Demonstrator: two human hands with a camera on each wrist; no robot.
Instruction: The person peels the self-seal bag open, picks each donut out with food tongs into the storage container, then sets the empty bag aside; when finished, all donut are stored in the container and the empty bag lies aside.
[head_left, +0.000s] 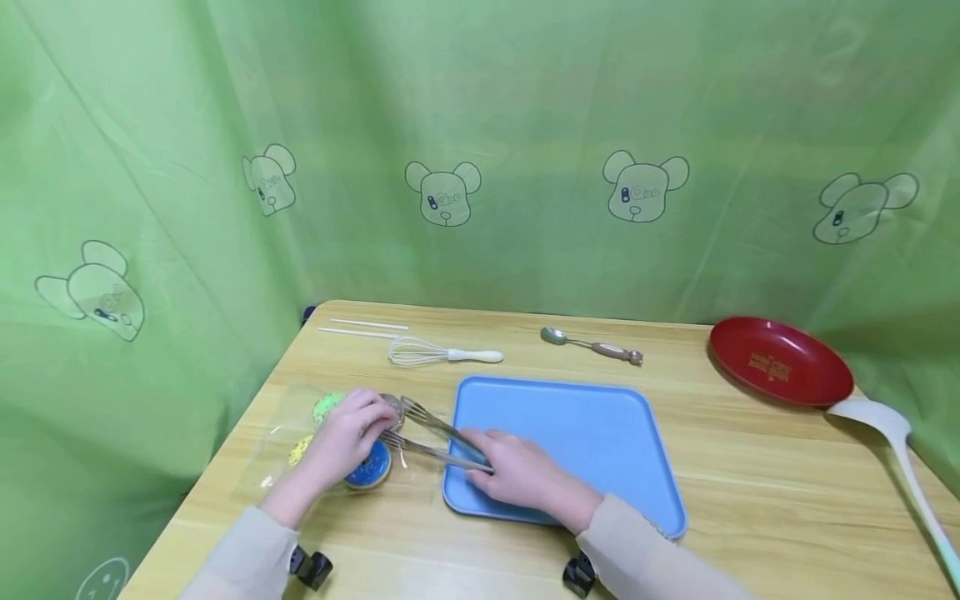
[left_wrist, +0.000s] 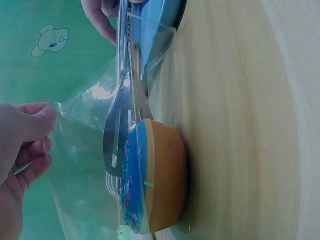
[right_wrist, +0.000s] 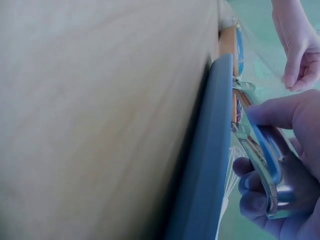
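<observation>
My left hand (head_left: 347, 432) pinches the lifted edge of a clear plastic bag (left_wrist: 75, 150) between thumb and fingers. At the bag are a blue donut (head_left: 370, 468) with sprinkles, a green donut (head_left: 326, 407), a yellow donut (head_left: 299, 451) and a brown donut (head_left: 392, 405), partly hidden by the hand. My right hand (head_left: 521, 471) grips metal tongs (right_wrist: 272, 165) over the left edge of a blue tray (head_left: 555, 425). Their arms are spread, with the tips near the brown donut; whether they touch it I cannot tell.
Behind the bag lie two white sticks (head_left: 367, 324) and a whisk (head_left: 476, 356). A spoon (head_left: 611, 351) lies beyond the tray. To the right are a red plate (head_left: 810, 367) and a white ladle (head_left: 911, 475). A green curtain (head_left: 525, 250) hangs behind the table.
</observation>
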